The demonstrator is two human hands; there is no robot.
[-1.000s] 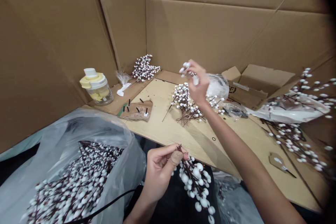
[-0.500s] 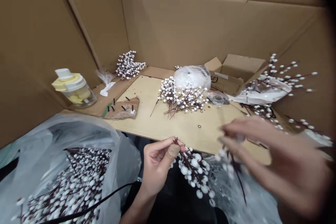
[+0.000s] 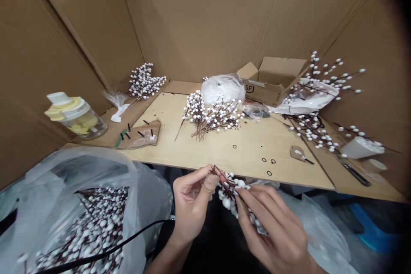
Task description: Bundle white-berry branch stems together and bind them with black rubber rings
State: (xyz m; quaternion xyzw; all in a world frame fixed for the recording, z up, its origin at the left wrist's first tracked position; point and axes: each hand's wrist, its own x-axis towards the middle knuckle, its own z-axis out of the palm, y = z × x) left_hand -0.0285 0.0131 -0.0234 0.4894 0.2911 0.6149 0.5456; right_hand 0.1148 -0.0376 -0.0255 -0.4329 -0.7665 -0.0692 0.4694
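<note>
Between the thumb and fingers of my left hand the brown stem ends of a bunch of white berry sprigs are pinched. The berries hang down and to the right, over my lap. My right hand is closed on the same bunch, thumb and fingertips on its stems just right of my left hand; its fingers hide part of the berries. Beyond my hands, a small pile of white berry sprigs lies on the wooden table.
At left, a plastic bag holds many berry sprigs. A lidded jar stands near a torn cardboard piece with black sticks. An opened carton and more sprigs lie at right, with a knife. Cardboard walls enclose the table.
My right hand has come left and down from the right side, bringing a sprig to the bunch in my left hand. My left hand stays nearly still. The view has turned slightly right.
</note>
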